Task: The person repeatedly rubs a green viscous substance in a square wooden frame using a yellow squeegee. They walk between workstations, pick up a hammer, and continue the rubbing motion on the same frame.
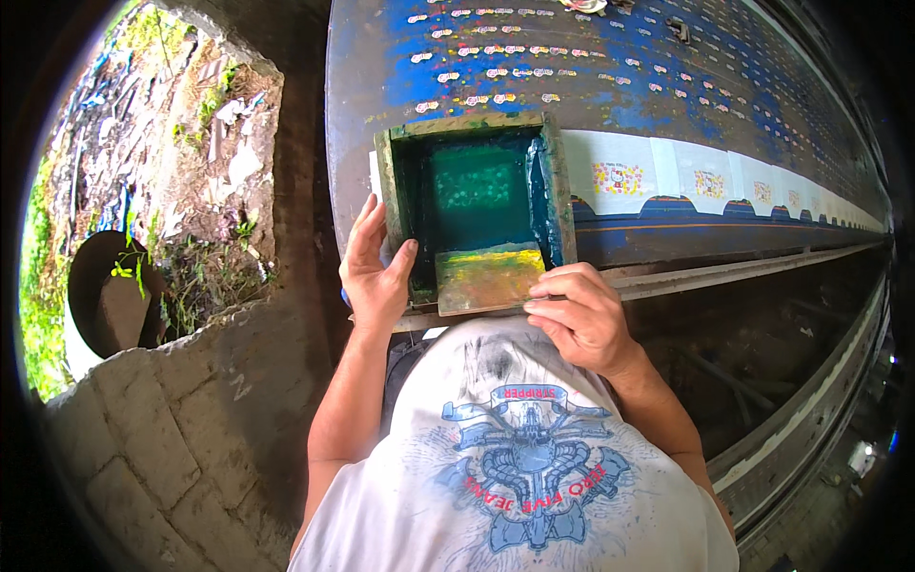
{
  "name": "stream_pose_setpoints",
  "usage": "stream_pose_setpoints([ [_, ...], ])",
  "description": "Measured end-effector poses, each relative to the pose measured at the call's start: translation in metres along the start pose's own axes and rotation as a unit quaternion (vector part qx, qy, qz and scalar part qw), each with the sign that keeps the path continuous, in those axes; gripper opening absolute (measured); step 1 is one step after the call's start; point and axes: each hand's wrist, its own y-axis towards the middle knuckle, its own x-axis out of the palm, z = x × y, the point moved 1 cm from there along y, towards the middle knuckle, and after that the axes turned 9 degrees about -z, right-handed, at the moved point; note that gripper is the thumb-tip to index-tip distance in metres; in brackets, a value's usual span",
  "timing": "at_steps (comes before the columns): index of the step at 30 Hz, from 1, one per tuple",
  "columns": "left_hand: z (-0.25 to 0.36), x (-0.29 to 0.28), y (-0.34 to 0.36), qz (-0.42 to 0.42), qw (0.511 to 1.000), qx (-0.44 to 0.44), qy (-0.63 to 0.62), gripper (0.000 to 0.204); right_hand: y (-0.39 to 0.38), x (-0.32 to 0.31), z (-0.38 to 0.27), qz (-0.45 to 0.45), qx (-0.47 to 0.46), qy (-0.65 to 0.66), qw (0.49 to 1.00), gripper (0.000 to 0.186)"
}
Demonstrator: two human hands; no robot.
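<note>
Head view: left hand (374, 283) holds the frame (467, 125) at its eight o'clock, right hand (586, 319) pinches the scraper (488, 282); I'd pull evenly.

Has littered ground (181, 172) at far left, with green plants (38, 296) beside an open round container (88, 286) and grey blockwork (143, 458) below.

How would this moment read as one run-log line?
left hand: at left side of wooden frame; right hand: at right edge of flat board; green panel: inside frame; white pieces: row right of frame
</note>
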Motion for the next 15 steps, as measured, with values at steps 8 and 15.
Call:
stream_pose_setpoints([
  [8,0.006,0.006,0.006,-0.022,0.997,-0.055,0.043,0.072,0.013,0.032,-0.004,-0.123,0.067,-0.125,0.982,0.029],
  [15,-0.002,0.005,0.006,-0.003,0.999,-0.043,-0.026,0.039,0.021,0.035,0.006,-0.108,0.045,-0.144,0.983,0.031],
])
